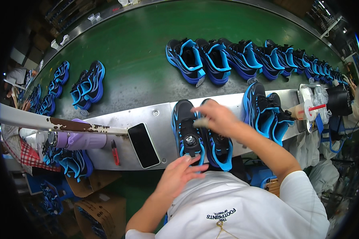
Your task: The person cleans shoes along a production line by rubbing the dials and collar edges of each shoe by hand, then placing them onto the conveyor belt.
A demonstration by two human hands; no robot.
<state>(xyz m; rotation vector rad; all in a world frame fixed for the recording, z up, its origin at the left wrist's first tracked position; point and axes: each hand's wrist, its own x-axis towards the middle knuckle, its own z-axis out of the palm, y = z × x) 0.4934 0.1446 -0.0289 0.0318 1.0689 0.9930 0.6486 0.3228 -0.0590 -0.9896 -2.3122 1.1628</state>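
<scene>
Two black sneakers with bright blue trim stand side by side before me on the metal ledge, toes pointing away. The left sneaker (185,127) has a round dial on its tongue. My left hand (180,175) is at that sneaker's heel, fingers stretched and apart, holding nothing I can see. Over the front of the right sneaker (220,149) hovers my right hand (217,115), partly blurred. Its fingers look spread, and a pale beige cover seems to sit on one of them. The right hand hides part of the right sneaker's toe and laces.
Another sneaker pair (263,109) stands to the right, by a tray holding a drink cup (301,110). Leftward lie a phone (143,146), a red marker (115,152) and a lilac bottle (81,140). A chipped white bar (60,122) crosses there. Sneakers line the green belt (131,51).
</scene>
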